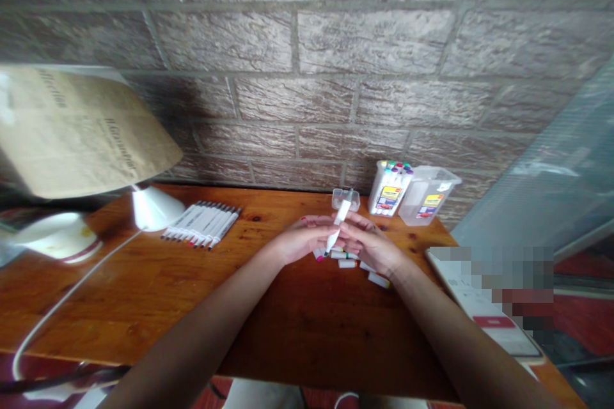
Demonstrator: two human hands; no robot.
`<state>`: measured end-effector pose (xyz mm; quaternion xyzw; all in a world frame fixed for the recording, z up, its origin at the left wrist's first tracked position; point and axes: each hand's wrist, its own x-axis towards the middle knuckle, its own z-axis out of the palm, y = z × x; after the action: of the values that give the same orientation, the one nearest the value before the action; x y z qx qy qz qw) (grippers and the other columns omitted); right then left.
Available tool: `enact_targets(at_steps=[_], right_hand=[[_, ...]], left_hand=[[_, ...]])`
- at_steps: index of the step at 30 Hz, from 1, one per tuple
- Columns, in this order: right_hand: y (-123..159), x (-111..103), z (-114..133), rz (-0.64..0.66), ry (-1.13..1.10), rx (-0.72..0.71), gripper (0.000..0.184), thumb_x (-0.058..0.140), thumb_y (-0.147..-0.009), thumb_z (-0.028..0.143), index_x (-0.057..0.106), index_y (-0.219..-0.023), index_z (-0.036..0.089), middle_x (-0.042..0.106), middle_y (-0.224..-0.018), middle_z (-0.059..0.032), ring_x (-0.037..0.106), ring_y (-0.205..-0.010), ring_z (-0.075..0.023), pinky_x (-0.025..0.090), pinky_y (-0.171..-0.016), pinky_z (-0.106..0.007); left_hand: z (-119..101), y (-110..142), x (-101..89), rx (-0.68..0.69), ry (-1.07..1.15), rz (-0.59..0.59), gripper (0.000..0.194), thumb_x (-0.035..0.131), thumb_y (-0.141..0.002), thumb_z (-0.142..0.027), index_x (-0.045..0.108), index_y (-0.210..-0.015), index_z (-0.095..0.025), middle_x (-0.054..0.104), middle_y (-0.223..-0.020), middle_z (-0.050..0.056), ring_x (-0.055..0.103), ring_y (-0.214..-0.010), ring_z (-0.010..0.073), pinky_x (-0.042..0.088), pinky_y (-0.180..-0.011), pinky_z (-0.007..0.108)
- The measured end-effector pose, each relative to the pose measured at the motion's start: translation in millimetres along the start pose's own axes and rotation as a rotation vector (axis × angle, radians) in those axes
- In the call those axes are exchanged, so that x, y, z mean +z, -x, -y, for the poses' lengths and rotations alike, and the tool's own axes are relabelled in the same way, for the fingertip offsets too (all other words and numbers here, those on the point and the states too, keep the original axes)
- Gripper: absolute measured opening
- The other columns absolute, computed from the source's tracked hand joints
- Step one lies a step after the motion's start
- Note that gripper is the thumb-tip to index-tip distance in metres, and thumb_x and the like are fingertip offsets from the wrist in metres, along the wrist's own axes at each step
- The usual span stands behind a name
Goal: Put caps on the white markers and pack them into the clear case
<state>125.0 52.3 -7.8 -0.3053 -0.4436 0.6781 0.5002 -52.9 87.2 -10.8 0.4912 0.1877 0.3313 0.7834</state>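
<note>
Several rows of rough grey-brown brick make up the wall (pixel 307 41) facing me, and against it stands a wooden table (pixel 288 345). The lamp (pixel 86 134) takes up the table's left end, its printed paper-brown shade over a white cone base, a pale cord trailing towards the near edge. Over on the right lies a flat white item (pixel 484 307), partly blurred out. A pale cup (pixel 62 239) is just beside the lamp. Near the lamp's base, white markers (pixel 204 223) lie side by side in a slanting row. Towards the back right, two see-through containers stand together: one container (pixel 389 195) packed with upright markers, its neighbour (pixel 425 198) bearing a similar label. In the middle, the person's left hand (pixel 302 243) and right hand (pixel 377 249) come together, fingers curled inward. Behind them sits a small see-through tray (pixel 338 199). Pinched in the fingertips of both hands, above the table, is a white marker (pixel 343 211), tilted with its lower end leaning left. Smallest of all, short white pieces (pixel 378 280) with coloured ends lie scattered below the hands.
</note>
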Motion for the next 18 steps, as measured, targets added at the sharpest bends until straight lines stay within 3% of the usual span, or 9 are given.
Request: enact_targets(at_steps=[5,8,14,18], right_hand=[[-3.8,-12.4,8.6,-0.149,0.046,-0.045,0.033,0.087,-0.067,0.037,0.071,-0.088,0.018,0.042,-0.056,0.009,0.026,-0.046,-0.0022,0.021,-0.042,-0.016],[-3.3,-14.4,11.6,-0.179,0.188,-0.047,0.033,0.086,-0.067,0.042,0.069,-0.08,0.017,0.041,-0.056,0.0084,0.027,-0.048,-0.0033,0.02,-0.043,-0.018],[1.5,-24.3,20.6,-0.008,0.816,-0.076,0.04,0.07,-0.08,0.055,0.069,-0.073,0.016,0.057,-0.063,0.0018,0.043,-0.057,-0.0089,0.033,-0.053,-0.023],[2.9,-33.4,20.6,0.016,0.982,-0.119,0.039,0.065,-0.084,0.054,0.071,-0.075,0.016,0.065,-0.068,-0.0003,0.052,-0.061,-0.0114,0.039,-0.059,-0.025]], left_hand=[[-8.2,-0.3,-1.1,0.032,0.098,-0.176,0.022,0.075,-0.079,-0.023,0.075,-0.1,-0.015,0.078,-0.099,0.009,0.072,-0.08,0.0171,0.052,-0.086,0.031],[-11.6,0.4,-0.3,0.016,0.153,-0.229,0.016,0.07,-0.084,-0.02,0.076,-0.098,-0.015,0.078,-0.095,0.008,0.07,-0.074,0.014,0.053,-0.078,0.027],[-12.9,-0.2,-0.3,0.056,0.203,-0.257,0.014,0.07,-0.085,-0.019,0.075,-0.096,-0.013,0.076,-0.086,0.008,0.069,-0.068,0.0134,0.052,-0.069,0.025],[-13.3,-0.3,-0.4,0.071,0.217,-0.264,0.013,0.068,-0.087,-0.019,0.075,-0.096,-0.012,0.075,-0.083,0.007,0.069,-0.068,0.0127,0.052,-0.068,0.023]])
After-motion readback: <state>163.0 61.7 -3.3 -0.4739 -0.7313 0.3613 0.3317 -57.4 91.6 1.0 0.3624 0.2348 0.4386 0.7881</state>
